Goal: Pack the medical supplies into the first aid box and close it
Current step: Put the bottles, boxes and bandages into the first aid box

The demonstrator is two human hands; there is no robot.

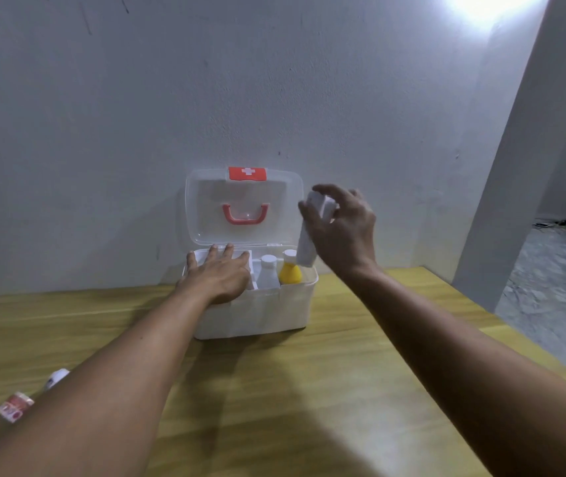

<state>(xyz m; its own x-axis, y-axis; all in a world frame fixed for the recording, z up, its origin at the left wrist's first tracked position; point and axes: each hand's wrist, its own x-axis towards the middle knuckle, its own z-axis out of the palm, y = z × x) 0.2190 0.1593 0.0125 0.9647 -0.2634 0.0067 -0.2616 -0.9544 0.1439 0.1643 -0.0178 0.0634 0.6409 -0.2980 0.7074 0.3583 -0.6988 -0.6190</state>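
Head view, centred on the right hand (345,228): fingers curled shut around the top of a white rectangular carton (309,232), smooth-sided, long axis near upright and tilted slightly, lower end pointing down toward the right end of the first aid box (257,311). Just below that lower end, a yellow bottle (290,273) with a white cap, standing upright in the box's right compartment. Left of it, a white bottle (268,274) with a round white cap, also upright. Further left of the grip, the left hand (221,275), flat and spread, palm down on the box's left part, grasping nothing; contents under it hidden. Box body white, opaque plastic, rounded corners, resting on a yellowish wood-grain table (343,356). Behind the held carton, the clear plastic lid (213,201) standing open and upright against a pale wall, with a coral curved handle (245,215) and a red latch (247,173) bearing a white cross. Far from the grip, at the table's near left edge, a small red-and-white packet (14,406) and a small white rounded item (56,377), blurred.
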